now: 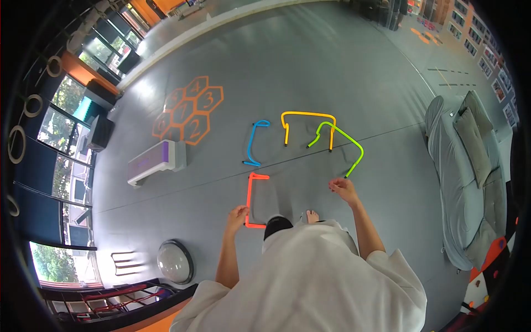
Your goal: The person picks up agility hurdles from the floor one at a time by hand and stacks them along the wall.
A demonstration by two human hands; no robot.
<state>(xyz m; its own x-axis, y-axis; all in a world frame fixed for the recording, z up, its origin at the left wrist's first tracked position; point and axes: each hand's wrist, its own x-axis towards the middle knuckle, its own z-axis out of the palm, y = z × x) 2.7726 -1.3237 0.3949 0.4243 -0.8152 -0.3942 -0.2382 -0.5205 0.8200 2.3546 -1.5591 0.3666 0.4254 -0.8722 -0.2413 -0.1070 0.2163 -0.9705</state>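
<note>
My left hand (237, 217) hangs at my left side, its fingers loosely bent and no object visible in them. In the view it overlaps the edge of a red-orange mini hurdle (249, 192); whether they touch I cannot tell. Out to the right, my right hand (344, 190) is held with fingers partly spread and nothing in it. Just beyond its fingers is the foot of a green mini hurdle (354, 141). Farther ahead stand a yellow mini hurdle (308, 114) and a blue one (251, 144). My bare foot (312, 216) shows below me.
A white bench-like step with a purple panel (148, 160) stands left, near orange numbered hexagons (188, 109) on the grey floor. A balance dome (175, 262) sits at lower left. Along the right is a grey sofa (467, 182). Windows line the left wall.
</note>
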